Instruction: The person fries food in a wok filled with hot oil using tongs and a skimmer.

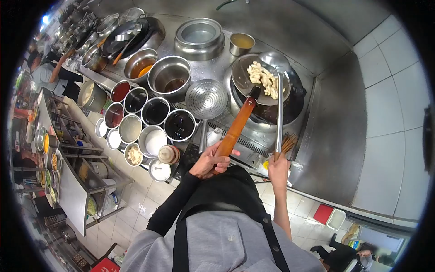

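Two hands hold a strainer and a ladle over a big wok

The left hand (210, 164) has its grip closed around the long wooden handle (235, 129) of a round strainer (240, 72). Pale food bits (267, 81) lie in the strainer, above the black wok (297, 88) on the stove. The right hand (277, 168) has its grip closed around the low end of a long ladle (279, 106). The ladle's round end is at the far side of the strainer, next to the food bits. I cannot tell if it touches them.

A brush (288, 144) made of thin brown sticks is near the right hand. A flat pan with many holes (206, 99) is to the left of the wok. Farther left are pots of red and dark stuff, and a pot of white stuff (155, 140). A small pot of yellow stuff (242, 41) sits behind the strainer. Another person (47, 75) is far off to the left.
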A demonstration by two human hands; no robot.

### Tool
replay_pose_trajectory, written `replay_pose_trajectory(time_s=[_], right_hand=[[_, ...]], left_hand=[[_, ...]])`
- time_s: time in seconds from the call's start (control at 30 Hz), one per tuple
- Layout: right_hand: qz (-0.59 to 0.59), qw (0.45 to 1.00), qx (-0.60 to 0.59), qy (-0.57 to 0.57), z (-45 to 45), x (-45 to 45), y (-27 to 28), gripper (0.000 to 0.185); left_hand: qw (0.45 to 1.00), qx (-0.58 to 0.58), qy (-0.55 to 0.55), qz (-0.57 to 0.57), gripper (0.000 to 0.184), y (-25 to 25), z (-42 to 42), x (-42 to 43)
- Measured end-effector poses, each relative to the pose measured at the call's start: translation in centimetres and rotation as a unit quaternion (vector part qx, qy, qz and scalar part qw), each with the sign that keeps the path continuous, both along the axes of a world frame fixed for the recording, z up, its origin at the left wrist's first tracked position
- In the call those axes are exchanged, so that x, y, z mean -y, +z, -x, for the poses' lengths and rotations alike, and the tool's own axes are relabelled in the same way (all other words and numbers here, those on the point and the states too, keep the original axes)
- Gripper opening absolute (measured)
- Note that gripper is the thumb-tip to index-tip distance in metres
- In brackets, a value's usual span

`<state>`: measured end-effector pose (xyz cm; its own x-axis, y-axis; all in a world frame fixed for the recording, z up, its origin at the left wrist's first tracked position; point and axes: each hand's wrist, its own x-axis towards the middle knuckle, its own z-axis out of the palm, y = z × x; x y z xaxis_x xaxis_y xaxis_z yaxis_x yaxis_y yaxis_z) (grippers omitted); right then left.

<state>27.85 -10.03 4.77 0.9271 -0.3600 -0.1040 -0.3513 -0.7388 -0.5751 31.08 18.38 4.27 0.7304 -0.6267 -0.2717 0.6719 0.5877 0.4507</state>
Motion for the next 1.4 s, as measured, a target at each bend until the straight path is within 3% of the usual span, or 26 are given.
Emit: replay_pose_trajectory(time_s=[0.1,0.2,0.23,0.37,0.47,0.5,0.6,0.63,0.7,0.77,0.87,1.03,1.17,1.27,1.4], right_hand=[[-0.020,0.999,-0.022,0.016,-1.6,1.1,-2.3,0.023],[-0.026,0.999,-0.039,0.014,-0.7,0.1,3.0,0.022],[0.009,0.999,0.004,0.037,0.3,0.2,1.9,0.020],[-0.122,0.990,-0.065,-0.025,3.1,-0.3,-1.7,0.020],[-0.075,0.995,-0.018,0.059,2.0,0.1,-1.8,0.020],[-0.133,0.989,-0.062,0.021,2.0,-0.4,0.2,0.023],[-0.126,0.990,-0.066,-0.022,4.0,-1.4,3.2,0.024],[-0.060,0.995,0.072,0.044,4.9,-0.9,1.5,0.019],[-0.164,0.986,-0.019,-0.039,5.9,-0.4,0.4,0.019],[-0.320,0.938,-0.091,-0.100,5.4,-0.5,0.9,0.019],[-0.354,0.929,-0.088,-0.060,3.7,1.3,1.3,0.018],[-0.347,0.929,-0.059,-0.112,5.5,0.1,3.4,0.023],[-0.536,0.827,-0.127,-0.112,5.2,1.3,3.1,0.023],[-0.451,0.884,-0.083,-0.092,4.6,0.9,4.2,0.022],[-0.323,0.941,-0.045,-0.090,3.7,0.8,1.7,0.023]], left_hand=[[1.000,0.003,-0.006,0.011,0.065,-0.2,-0.1,-0.2],[0.998,-0.021,0.010,0.060,0.063,-0.1,-0.4,-0.4],[0.999,-0.015,0.010,0.042,0.064,-0.4,-0.5,-0.3],[1.000,-0.009,-0.001,0.010,0.068,-0.8,-0.6,0.1],[0.999,-0.015,-0.008,0.039,0.071,-0.4,-0.9,0.1],[0.998,-0.021,-0.007,0.057,0.071,-0.9,-0.9,0.1],[0.998,-0.019,-0.006,0.052,0.066,-1.5,-0.6,0.4],[0.999,-0.020,-0.008,0.050,0.064,-1.5,-0.8,0.4],[0.998,-0.021,-0.004,0.061,0.060,-1.0,-1.1,0.6],[0.996,-0.031,-0.004,0.083,0.065,-0.8,-1.1,0.7],[0.997,-0.026,-0.007,0.066,0.068,-0.6,-1.0,1.1],[0.999,-0.018,-0.020,0.039,0.066,-1.0,-1.2,1.5],[0.999,0.006,-0.034,0.010,0.065,-0.6,-1.3,1.4],[1.000,0.003,-0.017,0.010,0.065,-0.8,-1.1,1.5],[1.000,0.016,-0.018,-0.017,0.066,-0.3,-0.5,1.0]])
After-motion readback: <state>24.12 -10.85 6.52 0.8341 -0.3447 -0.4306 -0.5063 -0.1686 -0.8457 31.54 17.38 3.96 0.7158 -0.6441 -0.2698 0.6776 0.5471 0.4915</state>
